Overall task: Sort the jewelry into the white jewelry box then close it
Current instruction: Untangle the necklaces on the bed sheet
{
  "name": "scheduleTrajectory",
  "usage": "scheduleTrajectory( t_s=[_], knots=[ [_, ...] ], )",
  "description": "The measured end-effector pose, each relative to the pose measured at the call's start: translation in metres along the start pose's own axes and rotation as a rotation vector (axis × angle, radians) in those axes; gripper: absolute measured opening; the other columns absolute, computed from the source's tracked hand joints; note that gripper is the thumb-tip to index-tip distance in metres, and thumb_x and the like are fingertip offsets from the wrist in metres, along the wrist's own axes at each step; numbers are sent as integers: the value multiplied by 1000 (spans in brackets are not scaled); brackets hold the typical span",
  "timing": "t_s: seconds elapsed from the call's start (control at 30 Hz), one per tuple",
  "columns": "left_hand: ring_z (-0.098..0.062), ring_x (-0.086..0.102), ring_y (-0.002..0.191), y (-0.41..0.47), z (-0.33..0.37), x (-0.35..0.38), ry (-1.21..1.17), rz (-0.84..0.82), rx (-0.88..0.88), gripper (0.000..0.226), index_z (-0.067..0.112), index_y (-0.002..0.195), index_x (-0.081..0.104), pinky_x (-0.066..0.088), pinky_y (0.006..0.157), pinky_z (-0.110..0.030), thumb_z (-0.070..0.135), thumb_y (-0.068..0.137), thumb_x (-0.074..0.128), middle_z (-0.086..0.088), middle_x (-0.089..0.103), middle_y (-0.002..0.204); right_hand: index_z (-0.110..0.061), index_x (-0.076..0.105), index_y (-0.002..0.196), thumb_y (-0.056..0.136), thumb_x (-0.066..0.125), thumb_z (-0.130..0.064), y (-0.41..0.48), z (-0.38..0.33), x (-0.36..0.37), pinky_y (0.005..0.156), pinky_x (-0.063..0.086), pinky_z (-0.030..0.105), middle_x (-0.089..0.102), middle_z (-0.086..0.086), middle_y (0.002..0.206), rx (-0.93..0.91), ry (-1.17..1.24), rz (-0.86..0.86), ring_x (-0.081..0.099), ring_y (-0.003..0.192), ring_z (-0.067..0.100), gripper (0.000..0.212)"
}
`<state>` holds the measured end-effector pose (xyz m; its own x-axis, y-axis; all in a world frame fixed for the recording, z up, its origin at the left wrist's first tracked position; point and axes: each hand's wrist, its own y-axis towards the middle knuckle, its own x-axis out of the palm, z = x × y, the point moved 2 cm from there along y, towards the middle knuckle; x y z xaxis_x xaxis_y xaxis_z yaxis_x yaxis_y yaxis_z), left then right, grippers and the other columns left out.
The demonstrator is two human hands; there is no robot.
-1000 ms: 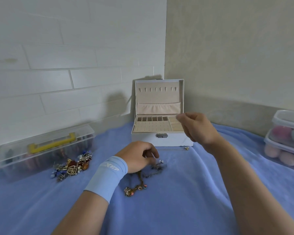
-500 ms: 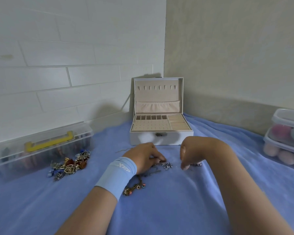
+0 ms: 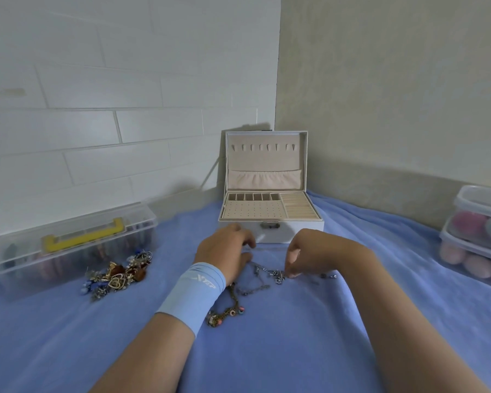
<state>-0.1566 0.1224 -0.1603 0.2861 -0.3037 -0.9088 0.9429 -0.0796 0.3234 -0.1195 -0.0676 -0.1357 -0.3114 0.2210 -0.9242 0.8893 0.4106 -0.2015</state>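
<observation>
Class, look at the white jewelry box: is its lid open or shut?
Open. The white jewelry box has its lid standing upright, showing the beige tray compartments below.

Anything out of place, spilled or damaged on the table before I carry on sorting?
Nothing spilled or damaged. The white jewelry box stands open and upright, and looks empty inside. Two small oddities: the chains lie tangled on the blue cloth, and one small piece lies apart from them, just right of the right hand.

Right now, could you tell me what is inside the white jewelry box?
The jewelry box shows only bare beige compartments, no jewelry; its lid pocket hides whatever it holds.
</observation>
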Motion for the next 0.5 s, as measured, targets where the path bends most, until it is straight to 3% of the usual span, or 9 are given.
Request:
scheduleTrajectory(
  t_s=[0.1, 0.2, 0.3, 0.4, 0.5],
  knots=[
    [-10, 57, 85, -7, 14, -8, -105, -96, 69, 6, 36, 85, 62, 41, 68, -25, 38, 87, 67, 14, 58, 95, -27, 76, 79, 76, 78, -34, -2, 2, -1, 57, 49, 23, 68, -11, 64, 15, 20, -27, 56, 51, 5, 8],
    [-4, 56, 72, -13, 21, -11, -62, -309, 68, 10, 35, 86, 70, 36, 58, -17, 44, 82, 71, 15, 62, 82, -28, 76, 74, 69, 82, -36, -3, 2, 0, 57, 46, 24, 66, -13, 59, 29, 6, -76, 55, 53, 9, 11],
    [-9, 59, 78, -15, 18, -13, -32, -405, 62, 7, 32, 87, 71, 42, 63, -19, 38, 88, 68, 14, 64, 83, -21, 77, 72, 70, 81, -36, -3, 4, 0, 60, 47, 25, 72, -7, 66, 43, 6, -122, 55, 54, 12, 15],
    [-17, 64, 89, -16, 12, -17, -21, -511, 15, 8, 31, 83, 67, 52, 81, -30, 36, 90, 66, 11, 67, 88, -22, 77, 75, 67, 79, -40, -3, 7, 0, 62, 46, 27, 70, -7, 66, 41, -3, -142, 55, 57, 15, 20],
    [-15, 63, 91, -19, 4, -25, 71, -582, -27, 9, 32, 83, 66, 50, 83, -28, 36, 90, 65, 16, 63, 84, -24, 78, 80, 63, 82, -44, -5, 8, -2, 64, 47, 27, 69, -9, 68, 28, -14, -150, 58, 63, 13, 27]
  ],
)
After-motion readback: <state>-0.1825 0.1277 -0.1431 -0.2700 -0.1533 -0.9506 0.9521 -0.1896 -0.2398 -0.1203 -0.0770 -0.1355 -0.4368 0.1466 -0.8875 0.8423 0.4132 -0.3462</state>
